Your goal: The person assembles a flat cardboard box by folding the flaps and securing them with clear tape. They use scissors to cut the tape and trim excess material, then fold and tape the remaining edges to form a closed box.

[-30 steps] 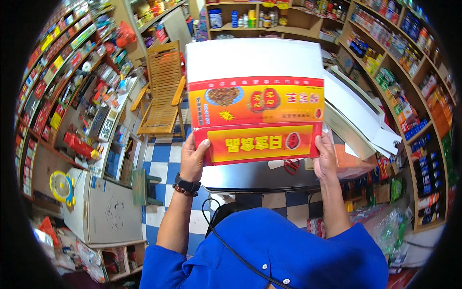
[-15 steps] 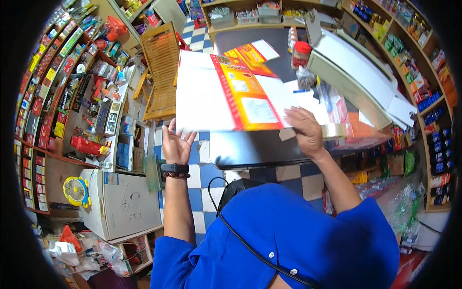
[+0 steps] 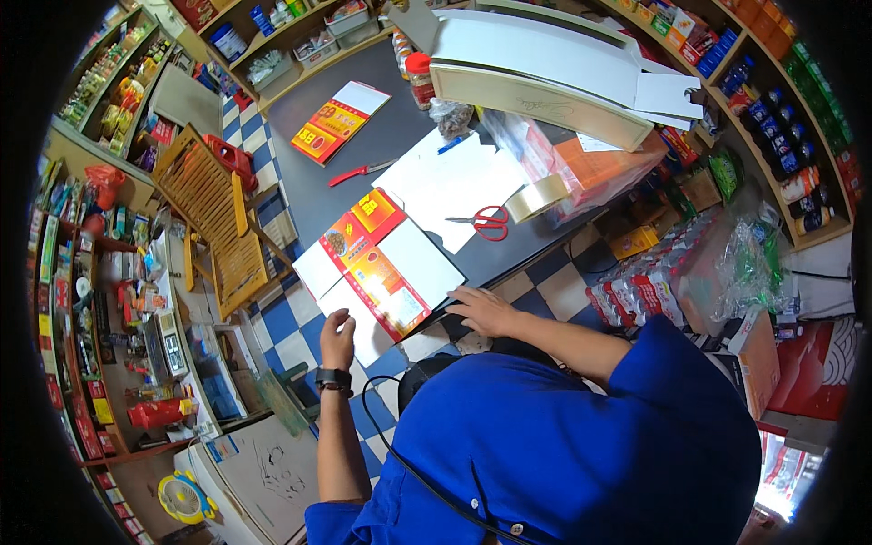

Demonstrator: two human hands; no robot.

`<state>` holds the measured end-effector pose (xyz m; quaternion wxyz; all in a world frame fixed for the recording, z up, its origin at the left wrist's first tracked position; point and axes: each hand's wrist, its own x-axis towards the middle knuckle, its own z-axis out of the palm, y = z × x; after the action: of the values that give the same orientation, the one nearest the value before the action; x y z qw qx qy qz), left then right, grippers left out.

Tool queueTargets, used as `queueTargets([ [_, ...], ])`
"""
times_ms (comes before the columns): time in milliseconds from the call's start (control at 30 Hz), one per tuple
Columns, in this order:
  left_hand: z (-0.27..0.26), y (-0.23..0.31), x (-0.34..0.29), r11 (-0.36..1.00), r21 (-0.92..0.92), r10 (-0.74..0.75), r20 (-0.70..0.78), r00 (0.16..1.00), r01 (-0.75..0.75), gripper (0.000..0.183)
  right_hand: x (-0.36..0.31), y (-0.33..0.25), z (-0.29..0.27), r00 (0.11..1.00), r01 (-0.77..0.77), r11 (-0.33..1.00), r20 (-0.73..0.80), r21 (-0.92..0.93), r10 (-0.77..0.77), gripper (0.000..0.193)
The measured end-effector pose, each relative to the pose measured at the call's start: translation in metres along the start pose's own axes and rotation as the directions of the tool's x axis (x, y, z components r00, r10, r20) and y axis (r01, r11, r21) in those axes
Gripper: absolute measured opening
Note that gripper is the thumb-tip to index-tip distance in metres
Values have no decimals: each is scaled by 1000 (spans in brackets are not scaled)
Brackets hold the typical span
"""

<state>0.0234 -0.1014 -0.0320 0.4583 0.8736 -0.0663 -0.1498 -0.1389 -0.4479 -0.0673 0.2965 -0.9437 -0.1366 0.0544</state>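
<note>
Lowered and turned since the earlier frame, when it was held up in front of the body, the flattened carton (image 3: 377,263) is now laid across the near left corner of the dark table (image 3: 313,195), with a white flap overhanging the floor. Its near edge is met by the left hand (image 3: 337,343), whose fingers are curled; whether cardboard is pinched between them cannot be told. The right hand (image 3: 483,312) is spread flat with fingers apart, its fingertips placed just beside the carton's right corner, and contact there cannot be confirmed. Between the two hands and just beyond them, white board is crossed by a red and yellow printed band: bold characters are set on the yellow panels, a dish of food is pictured near the far end, and a pale block of small print, too blurred to be read, is placed at the end nearest the hands. Straight out beyond the left hand, matching red and yellow print is carried by a smaller folded card (image 3: 341,124), with a red-handled tool (image 3: 361,173) laid on its near side. Beyond the right hand, red-handled scissors (image 3: 489,223) are rested near a tape roll (image 3: 536,198), and white paper (image 3: 445,186) is spread farther out.
</note>
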Motion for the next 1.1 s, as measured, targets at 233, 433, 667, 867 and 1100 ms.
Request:
queueTargets([
  [233,98,247,34,856,84,455,344,821,-510,35,-85,22,-15,826,-306,867,-343,394,448,29],
  [433,226,363,84,584,204,583,567,581,-785,40,-129,38,-31,709,-427,746,-323,511,627,22],
  [667,313,380,112,688,329,202,769,606,-647,67,-167,43,-3,696,-498,656,-190,567,693,27],
  [867,301,400,121,798,336,-25,848,530,-501,55,-187,59,8,706,-488,630,-152,604,692,30],
  [1100,297,436,106,628,408,-36,865,500,-662,39,-168,83,-33,660,-470,658,-260,588,705,28],
])
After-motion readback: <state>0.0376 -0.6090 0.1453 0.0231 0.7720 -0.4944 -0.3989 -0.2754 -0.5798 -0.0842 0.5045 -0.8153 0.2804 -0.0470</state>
